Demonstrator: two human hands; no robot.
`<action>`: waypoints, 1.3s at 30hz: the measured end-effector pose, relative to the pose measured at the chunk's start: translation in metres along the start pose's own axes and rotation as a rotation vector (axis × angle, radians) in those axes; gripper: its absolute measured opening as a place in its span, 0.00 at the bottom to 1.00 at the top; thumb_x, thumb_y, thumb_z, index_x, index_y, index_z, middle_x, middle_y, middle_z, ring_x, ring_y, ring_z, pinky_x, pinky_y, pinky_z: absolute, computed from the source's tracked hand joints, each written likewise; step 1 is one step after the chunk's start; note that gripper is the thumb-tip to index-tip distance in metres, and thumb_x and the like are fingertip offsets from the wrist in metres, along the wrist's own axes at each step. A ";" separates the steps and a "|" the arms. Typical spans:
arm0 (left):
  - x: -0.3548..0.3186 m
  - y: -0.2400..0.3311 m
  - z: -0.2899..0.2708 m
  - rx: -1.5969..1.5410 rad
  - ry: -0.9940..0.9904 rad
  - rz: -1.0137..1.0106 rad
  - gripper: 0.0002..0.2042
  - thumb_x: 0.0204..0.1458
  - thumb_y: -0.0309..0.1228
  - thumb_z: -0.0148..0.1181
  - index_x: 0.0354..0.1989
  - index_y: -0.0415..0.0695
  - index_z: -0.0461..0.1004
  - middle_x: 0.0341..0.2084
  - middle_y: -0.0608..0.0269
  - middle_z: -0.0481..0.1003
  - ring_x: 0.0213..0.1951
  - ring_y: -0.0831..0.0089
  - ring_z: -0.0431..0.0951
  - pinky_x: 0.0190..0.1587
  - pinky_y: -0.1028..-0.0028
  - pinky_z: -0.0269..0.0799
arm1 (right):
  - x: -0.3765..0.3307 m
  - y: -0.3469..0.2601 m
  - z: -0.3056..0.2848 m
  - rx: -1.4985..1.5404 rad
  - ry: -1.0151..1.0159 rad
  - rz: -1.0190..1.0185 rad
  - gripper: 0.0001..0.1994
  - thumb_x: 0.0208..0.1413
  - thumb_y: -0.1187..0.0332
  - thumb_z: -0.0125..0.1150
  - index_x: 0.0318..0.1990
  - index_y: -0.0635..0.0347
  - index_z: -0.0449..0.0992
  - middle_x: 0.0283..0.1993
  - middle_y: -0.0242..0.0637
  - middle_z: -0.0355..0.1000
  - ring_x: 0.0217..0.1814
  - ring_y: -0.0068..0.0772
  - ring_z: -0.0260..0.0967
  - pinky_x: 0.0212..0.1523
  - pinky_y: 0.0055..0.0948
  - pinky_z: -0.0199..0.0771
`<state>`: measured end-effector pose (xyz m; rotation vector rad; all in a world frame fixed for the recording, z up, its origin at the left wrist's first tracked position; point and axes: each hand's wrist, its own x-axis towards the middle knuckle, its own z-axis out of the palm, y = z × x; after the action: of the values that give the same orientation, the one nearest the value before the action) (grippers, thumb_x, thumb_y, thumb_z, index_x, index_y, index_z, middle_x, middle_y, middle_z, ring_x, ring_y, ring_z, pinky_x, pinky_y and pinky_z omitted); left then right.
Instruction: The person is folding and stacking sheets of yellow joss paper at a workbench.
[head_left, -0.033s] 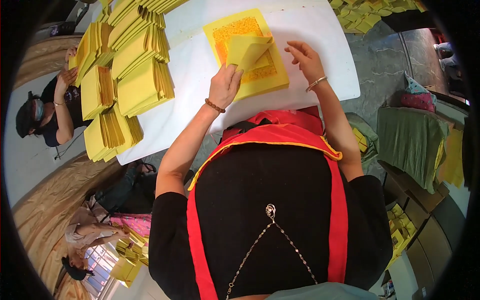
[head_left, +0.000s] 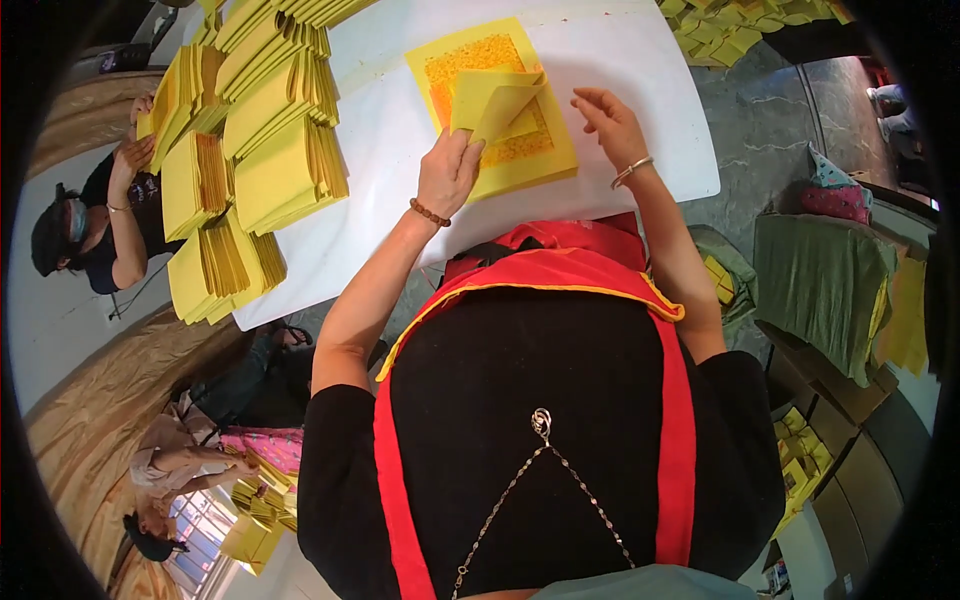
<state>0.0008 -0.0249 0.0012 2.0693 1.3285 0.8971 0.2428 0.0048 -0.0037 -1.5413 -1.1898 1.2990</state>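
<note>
- Sheet point(head_left: 497, 103): yellow, a curled flap over the orange patch point(head_left: 482, 58) of the stack point(head_left: 558, 163); flap runs roughly 7 to 1 o'clock, its narrow end toward 7.
- Left hand point(head_left: 448, 172): at the flap's 7 o'clock end; fingers pinching the sheet there; the nearer hand, in contact.
- Right hand point(head_left: 614, 124): at 3 o'clock from the flap, apart from it; fingers loosely bent, nothing seen in them; tips just off the stack's right edge; from these tips the flap lies at 9 o'clock.
- Stack: flat on the white table point(head_left: 385, 195), long axis 11 to 5 o'clock; bundles point(head_left: 285, 178) well apart at 9 o'clock.
- Whether the sheet is loose from the stack: cannot tell.
</note>
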 end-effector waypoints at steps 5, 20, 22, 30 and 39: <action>-0.001 0.001 0.000 -0.089 0.048 -0.070 0.05 0.49 0.28 0.51 0.29 0.38 0.68 0.20 0.54 0.64 0.23 0.63 0.67 0.27 0.71 0.63 | -0.011 0.044 0.011 0.000 -0.068 -0.043 0.17 0.51 0.62 0.52 0.45 0.62 0.70 0.40 0.40 0.71 0.38 0.31 0.70 0.40 0.25 0.69; 0.000 0.002 0.004 -0.119 0.051 -0.017 0.05 0.49 0.27 0.53 0.27 0.38 0.68 0.20 0.55 0.64 0.18 0.65 0.66 0.22 0.72 0.62 | -0.044 0.018 0.020 -0.443 0.024 -0.291 0.21 0.49 0.63 0.55 0.50 0.60 0.66 0.50 0.42 0.61 0.38 0.33 0.66 0.39 0.27 0.68; -0.002 0.002 0.006 -0.113 0.127 -0.027 0.04 0.48 0.26 0.53 0.28 0.38 0.68 0.20 0.56 0.65 0.18 0.66 0.67 0.21 0.72 0.62 | -0.046 0.020 0.021 -0.741 0.161 -0.574 0.21 0.49 0.63 0.55 0.51 0.59 0.66 0.51 0.43 0.61 0.39 0.34 0.66 0.40 0.28 0.68; -0.011 0.000 0.010 -0.166 0.131 -0.238 0.09 0.48 0.22 0.50 0.39 0.40 0.65 0.23 0.54 0.65 0.20 0.67 0.69 0.22 0.72 0.64 | -0.052 -0.002 0.027 -0.390 -0.095 -0.196 0.21 0.50 0.67 0.54 0.53 0.59 0.64 0.29 0.37 0.68 0.27 0.29 0.67 0.30 0.23 0.68; -0.001 0.001 0.004 0.001 -0.056 0.190 0.18 0.44 0.25 0.54 0.47 0.45 0.67 0.36 0.53 0.69 0.36 0.58 0.69 0.39 0.67 0.66 | -0.054 -0.011 0.028 0.301 -0.118 -0.001 0.22 0.49 0.72 0.54 0.54 0.57 0.63 0.22 0.27 0.64 0.25 0.16 0.62 0.27 0.17 0.61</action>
<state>0.0038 -0.0267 -0.0009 2.2335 1.1174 0.9093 0.2115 -0.0446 0.0161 -1.2612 -1.0110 1.5091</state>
